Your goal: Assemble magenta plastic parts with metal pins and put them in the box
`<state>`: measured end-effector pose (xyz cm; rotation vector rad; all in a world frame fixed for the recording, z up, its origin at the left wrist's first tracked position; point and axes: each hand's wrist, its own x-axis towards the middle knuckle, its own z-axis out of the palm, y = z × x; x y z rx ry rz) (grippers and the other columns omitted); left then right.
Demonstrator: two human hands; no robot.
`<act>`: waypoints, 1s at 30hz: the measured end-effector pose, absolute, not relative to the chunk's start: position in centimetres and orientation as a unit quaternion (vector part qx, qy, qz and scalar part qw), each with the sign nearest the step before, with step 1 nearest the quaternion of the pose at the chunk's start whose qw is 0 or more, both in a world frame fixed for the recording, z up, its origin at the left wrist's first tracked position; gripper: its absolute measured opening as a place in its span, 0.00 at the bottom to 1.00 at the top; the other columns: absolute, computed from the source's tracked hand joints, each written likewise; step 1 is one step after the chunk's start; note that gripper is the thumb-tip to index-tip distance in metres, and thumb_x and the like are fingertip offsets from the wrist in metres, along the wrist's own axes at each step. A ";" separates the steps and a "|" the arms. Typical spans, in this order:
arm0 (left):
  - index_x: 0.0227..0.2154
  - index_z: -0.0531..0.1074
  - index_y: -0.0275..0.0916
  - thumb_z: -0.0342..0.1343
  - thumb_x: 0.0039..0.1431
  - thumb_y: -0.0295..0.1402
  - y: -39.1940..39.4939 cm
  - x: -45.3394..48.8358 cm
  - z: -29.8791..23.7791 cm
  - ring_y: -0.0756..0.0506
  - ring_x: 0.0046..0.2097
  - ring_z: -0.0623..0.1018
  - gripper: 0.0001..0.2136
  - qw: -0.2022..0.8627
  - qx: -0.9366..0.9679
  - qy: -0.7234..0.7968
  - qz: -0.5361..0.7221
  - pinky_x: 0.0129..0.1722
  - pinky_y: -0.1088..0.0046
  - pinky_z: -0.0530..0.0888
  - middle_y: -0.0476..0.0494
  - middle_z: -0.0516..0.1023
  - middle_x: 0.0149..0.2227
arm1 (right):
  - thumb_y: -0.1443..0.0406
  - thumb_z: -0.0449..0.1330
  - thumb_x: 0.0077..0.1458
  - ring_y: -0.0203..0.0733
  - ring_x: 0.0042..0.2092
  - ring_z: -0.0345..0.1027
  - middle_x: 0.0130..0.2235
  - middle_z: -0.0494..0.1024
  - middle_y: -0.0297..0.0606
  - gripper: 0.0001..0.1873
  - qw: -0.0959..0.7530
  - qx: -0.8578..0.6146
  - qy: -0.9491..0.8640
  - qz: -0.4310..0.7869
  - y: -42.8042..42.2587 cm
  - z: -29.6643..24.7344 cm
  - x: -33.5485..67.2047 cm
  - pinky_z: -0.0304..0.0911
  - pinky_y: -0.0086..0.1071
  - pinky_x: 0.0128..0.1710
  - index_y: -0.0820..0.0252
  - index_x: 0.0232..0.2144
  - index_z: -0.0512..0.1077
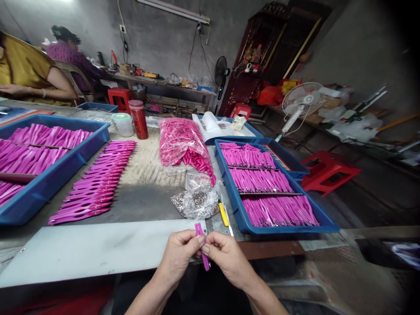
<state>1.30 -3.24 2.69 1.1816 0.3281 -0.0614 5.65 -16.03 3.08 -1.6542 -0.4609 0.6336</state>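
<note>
A slim purple strip [205,260] with a slit at its upper end is held nearly upright between my two hands. My left hand [179,250] pinches it from the left, thumb on the near face. From the right, my right hand [228,256] grips the same strip with thumb and fingers. Some fingertips are hidden behind it. A small shiny bit shows by its lower end. Just beyond my hands lie an opened clear bag of small metal parts [198,199] and a yellow-handled tool [223,213]. A white board [98,251] lies along the table's near edge.
Blue trays of purple strips stand left [77,164] and right [246,225]. A row of pointed purple pieces [95,181] lies beside the left tray. Farther back are a clear bag of pink parts [183,142], a red bottle [139,120] and a lidded tub [124,125]. Two people sit back left.
</note>
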 end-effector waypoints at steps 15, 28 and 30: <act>0.17 0.70 0.32 0.61 0.38 0.38 -2.9 1.9 3.2 0.54 0.20 0.66 0.12 0.843 0.500 0.196 -0.040 0.22 0.78 0.66 0.50 0.68 0.16 | 0.53 0.61 0.42 0.26 0.18 0.51 0.18 0.66 0.27 0.18 0.657 -0.657 -0.140 0.341 -15.0 4.0 6.5 0.48 0.24 0.18 0.63 0.20 0.64; 0.16 0.69 0.32 0.62 0.37 0.36 -3.0 2.4 3.3 0.54 0.19 0.66 0.12 0.845 0.493 0.204 -0.029 0.22 0.78 0.65 0.51 0.67 0.15 | 0.53 0.60 0.42 0.27 0.19 0.51 0.18 0.64 0.27 0.18 0.644 -0.677 -0.147 0.324 -15.0 4.0 6.8 0.47 0.24 0.18 0.62 0.20 0.64; 0.17 0.70 0.32 0.61 0.38 0.36 -3.1 2.5 3.1 0.54 0.20 0.65 0.11 0.841 0.505 0.195 -0.019 0.22 0.78 0.65 0.51 0.67 0.15 | 0.53 0.59 0.42 0.27 0.19 0.51 0.18 0.63 0.27 0.17 0.641 -0.682 -0.153 0.318 -15.0 4.0 6.8 0.48 0.24 0.19 0.62 0.20 0.64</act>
